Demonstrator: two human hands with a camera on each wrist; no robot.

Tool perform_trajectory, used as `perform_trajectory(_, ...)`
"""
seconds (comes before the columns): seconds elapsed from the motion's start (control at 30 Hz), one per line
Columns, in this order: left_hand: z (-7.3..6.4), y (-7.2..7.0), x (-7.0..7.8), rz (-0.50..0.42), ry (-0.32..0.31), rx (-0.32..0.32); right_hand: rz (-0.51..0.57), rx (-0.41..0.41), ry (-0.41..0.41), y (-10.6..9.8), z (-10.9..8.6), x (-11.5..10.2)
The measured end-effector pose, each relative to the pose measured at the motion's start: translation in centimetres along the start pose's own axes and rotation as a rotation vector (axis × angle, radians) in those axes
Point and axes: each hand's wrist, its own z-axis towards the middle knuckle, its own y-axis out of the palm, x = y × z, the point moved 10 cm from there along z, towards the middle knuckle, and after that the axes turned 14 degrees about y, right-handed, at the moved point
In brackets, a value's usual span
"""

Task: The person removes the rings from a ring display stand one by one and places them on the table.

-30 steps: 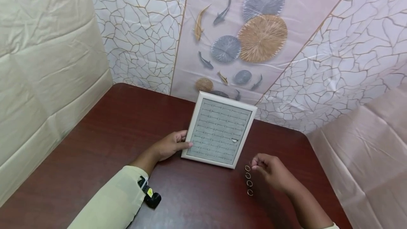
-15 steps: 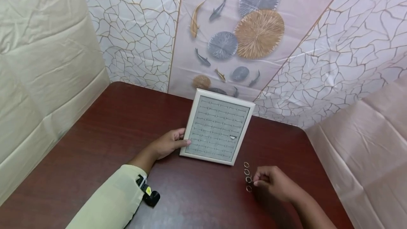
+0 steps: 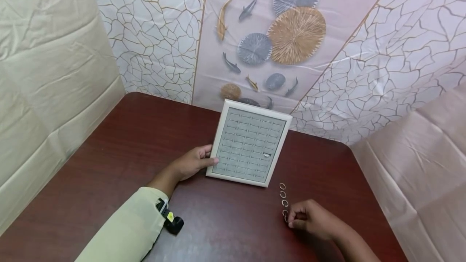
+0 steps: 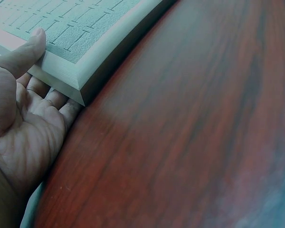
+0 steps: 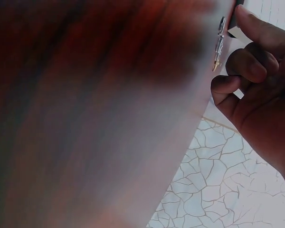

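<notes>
A ring display board (image 3: 251, 142) with a pale frame and a grey slotted panel leans upright on the table in the head view. One small pale, shiny piece (image 3: 267, 155) sits in a slot near its right side. My left hand (image 3: 192, 163) grips the board's lower left edge, thumb on the front and fingers behind, as the left wrist view also shows. Several rings (image 3: 282, 194) lie in a line to the right of the board. At the near end of that line my right hand (image 3: 314, 218) pinches another ring (image 3: 286, 218), partly hidden by the fingertips.
The dark red-brown table (image 3: 145, 132) has rounded far corners. A patterned curtain (image 3: 156, 35) hangs behind it, with beige cloth (image 3: 54, 92) at both sides. A black wrist camera (image 3: 173, 225) sits on the left sleeve.
My right hand has moved from the far end of the ring line toward its near end, carrying a ring. The left hand keeps its grip on the board.
</notes>
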Motion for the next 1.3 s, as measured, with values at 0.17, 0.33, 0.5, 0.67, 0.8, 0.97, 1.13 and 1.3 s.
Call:
perform_trajectory(0.17, 0.1, -0.1, 0.3, 0.004, 0.005, -0.002, -0.041, 0.037, -0.08, 0.0, -0.2, -0.5)
perform_trajectory(0.33, 0.1, -0.1, 0.3, 0.008, -0.005, -0.005, -0.049, 0.048, -0.137, 0.2, -0.2, -0.7)
perform_trajectory(0.5, 0.1, -0.2, 0.3, 0.007, -0.001, -0.002, -0.048, 0.063, -0.138, 0.0, -0.1, -0.8)
perform_trajectory(0.67, 0.1, -0.1, 0.4, 0.014, 0.002, -0.009, -0.041, 0.09, -0.122, -0.6, 0.0, -0.8)
perform_trajectory(0.8, 0.1, 0.0, 0.5, 0.01, 0.002, -0.009, -0.024, 0.154, -0.125, -1.8, 0.2, -1.4)
perform_trajectory(0.97, -0.1, 0.0, 0.1, 0.01, -0.02, -0.001, -0.04, 0.353, -0.086, -4.1, 0.9, -2.5)
perform_trajectory(1.13, -0.2, 0.0, 0.1, 0.002, -0.016, 0.008, -0.078, 0.531, -0.092, -6.5, 2.2, -4.4)
perform_trajectory(1.3, -0.2, 0.2, 0.1, -0.001, -0.013, 0.005, -0.058, 0.596, -0.099, -7.9, 3.5, -6.1)
